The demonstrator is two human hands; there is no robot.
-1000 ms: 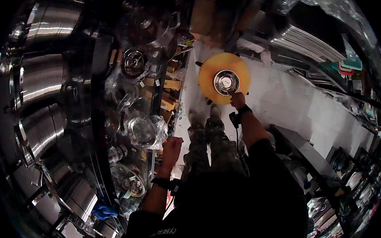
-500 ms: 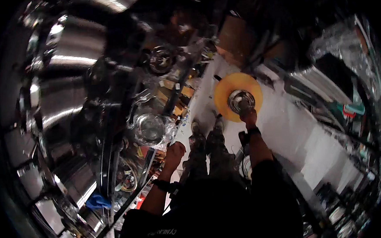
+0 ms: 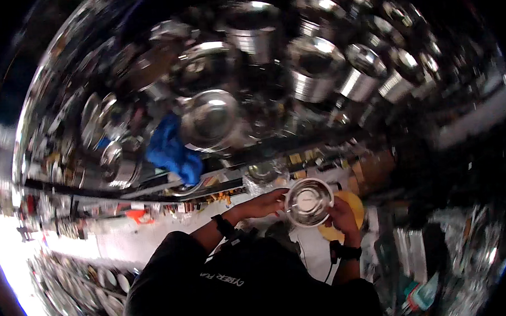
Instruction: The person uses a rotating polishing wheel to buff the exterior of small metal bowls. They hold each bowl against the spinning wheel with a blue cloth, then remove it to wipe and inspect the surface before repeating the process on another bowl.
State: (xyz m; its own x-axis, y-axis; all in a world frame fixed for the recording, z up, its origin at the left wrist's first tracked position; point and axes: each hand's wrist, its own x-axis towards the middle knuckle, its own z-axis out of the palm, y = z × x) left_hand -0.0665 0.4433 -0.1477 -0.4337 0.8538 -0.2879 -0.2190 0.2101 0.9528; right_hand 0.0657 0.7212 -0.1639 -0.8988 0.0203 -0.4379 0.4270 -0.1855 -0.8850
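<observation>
While the right hand [image 3: 342, 217] pinches its rim, steel bowl [image 3: 308, 202] hangs mid-air

Head view: steel bowl overlaps a yellow round top [image 3: 354, 205] behind it. Right hand closed on the right rim; left hand [image 3: 271, 203] part-curled at the left rim, blurred, can't tell if gripping. Likely light, stiff, slick, more dentable than fragile; best held by opposite rims. Inside: pale round patch at the bottom. Steel pots [image 3: 312, 86]: contents unreadable.
</observation>
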